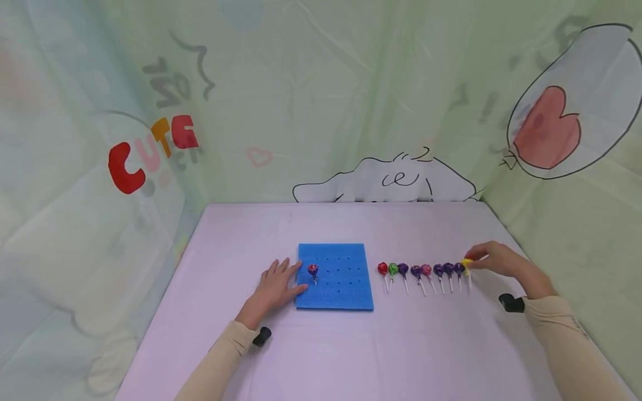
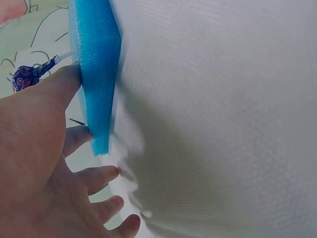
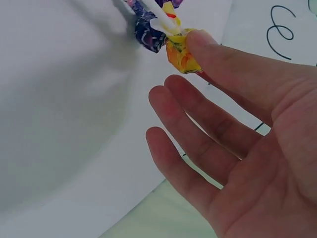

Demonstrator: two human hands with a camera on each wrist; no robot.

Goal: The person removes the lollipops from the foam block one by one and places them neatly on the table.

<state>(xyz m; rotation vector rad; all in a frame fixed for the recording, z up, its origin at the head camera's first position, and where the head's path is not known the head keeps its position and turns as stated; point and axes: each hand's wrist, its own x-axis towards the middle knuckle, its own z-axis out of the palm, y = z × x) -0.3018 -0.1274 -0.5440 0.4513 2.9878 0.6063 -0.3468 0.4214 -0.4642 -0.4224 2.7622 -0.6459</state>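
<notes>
My left hand [image 1: 272, 287] rests at the left edge of a blue foam board [image 1: 358, 295] with fingers spread. In the left wrist view its thumb and forefinger touch the foam block [image 2: 96, 74]. One purple-wrapped lollipop [image 1: 313, 269] stands with its stick in the board's left part, near that thumb. At the right end of a row of lollipops, my right hand [image 1: 496, 259] pinches a yellow-wrapped lollipop [image 3: 181, 55] by its head, between thumb and forefinger. The other fingers are held apart from it. A purple lollipop [image 3: 148, 34] lies right beside the yellow one.
Right of the board lie a red lollipop [image 1: 383, 268], a green lollipop [image 1: 393, 269], a pink lollipop [image 1: 426, 270] and several purple ones, sticks toward me. Small holes dot the board. The table [image 1: 331, 356] has a pale cover, with printed curtains [image 1: 321, 111] around it.
</notes>
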